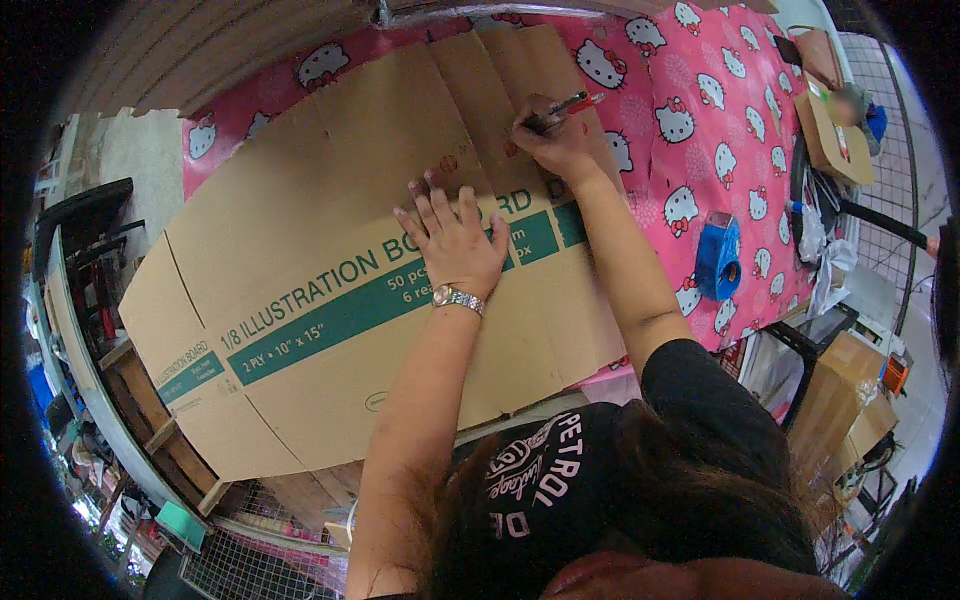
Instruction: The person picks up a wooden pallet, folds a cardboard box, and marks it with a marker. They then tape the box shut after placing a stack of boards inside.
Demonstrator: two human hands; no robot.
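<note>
A large flattened cardboard box (300,250), brown with a green printed band, lies spread out in front of me. My left hand (455,235) rests flat on it with the fingers spread, and a metal wristwatch (458,297) circles that wrist. Farther off and to the right, my right hand (557,140) is closed round a dark marker (573,103) with some red at its upper end. That hand sits on the cardboard's far right flap. The marker's tip is hidden by the fingers. Small reddish marks show on the cardboard between the two hands.
A pink cartoon-patterned cover (690,130) lies under the cardboard. On it, to the right, stands a blue tape dispenser (718,258). An opened small carton (835,135) is at the far right, and a brown box (835,385) is at the lower right. Corrugated cardboard (200,50) stands at the far left.
</note>
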